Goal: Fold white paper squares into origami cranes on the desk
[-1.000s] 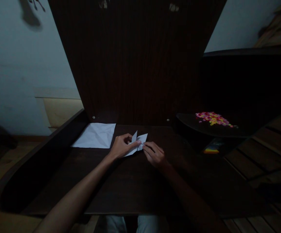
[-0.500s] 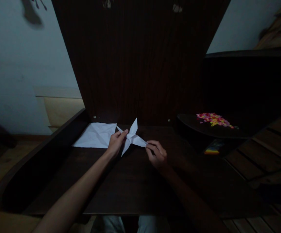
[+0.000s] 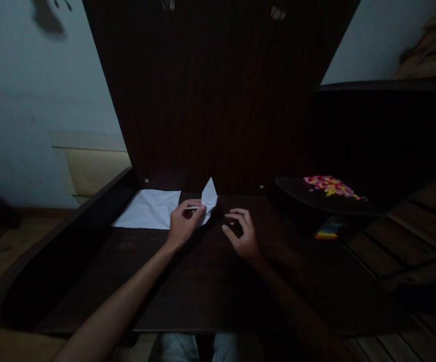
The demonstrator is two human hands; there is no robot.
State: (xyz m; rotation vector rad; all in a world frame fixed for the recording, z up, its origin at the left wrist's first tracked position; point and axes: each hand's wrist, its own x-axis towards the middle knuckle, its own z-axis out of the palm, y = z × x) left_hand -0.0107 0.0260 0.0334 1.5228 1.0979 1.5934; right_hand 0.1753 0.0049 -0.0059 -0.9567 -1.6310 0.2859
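My left hand (image 3: 185,222) pinches a white folded paper figure (image 3: 210,193) between thumb and fingers, above the dark desk. One pointed flap of the figure stands up and away from me; the lower part is partly hidden behind the fingers. To its right, my right hand (image 3: 242,234) hovers with fingers curved and apart, holding nothing and not touching the paper. A creased white sheet of paper (image 3: 146,208) lies flat just left of my left hand.
The dark wooden desk (image 3: 188,291) has a raised side panel (image 3: 71,246) on the left and a tall back panel (image 3: 218,100). At right, a small shelf (image 3: 297,193) bears a pile of pink, red and yellow bits (image 3: 333,186). A rainbow-edged item (image 3: 327,234) sits beneath it.
My right hand has let go of the paper figure's right point and opened. The figure has turned in my left hand, so its four-pointed spread no longer shows.
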